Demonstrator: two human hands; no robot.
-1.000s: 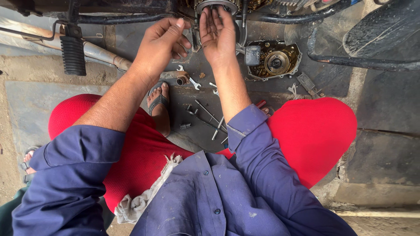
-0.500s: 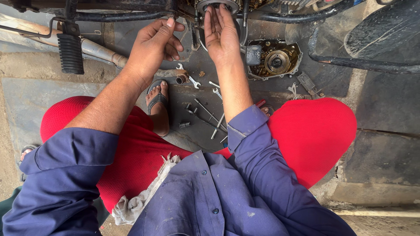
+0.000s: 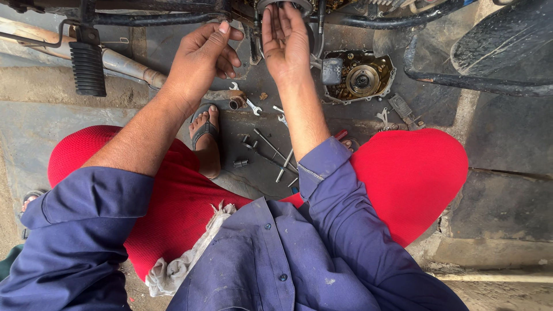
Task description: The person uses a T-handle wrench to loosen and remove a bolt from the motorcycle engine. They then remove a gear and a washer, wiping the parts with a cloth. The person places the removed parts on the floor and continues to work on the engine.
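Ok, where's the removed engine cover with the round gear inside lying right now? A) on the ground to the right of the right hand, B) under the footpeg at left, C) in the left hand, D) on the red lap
A: the engine cover lies open side up on the ground, just right of the raised right hand.

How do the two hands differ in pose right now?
The left hand is curled, fingers bent toward the palm, thumb pointing up at the motorcycle frame. The right hand is flatter, fingers stretched up against the round engine part. The left hand sits slightly lower than the right hand. Both are raised, bare and grimy; neither clearly holds a tool.
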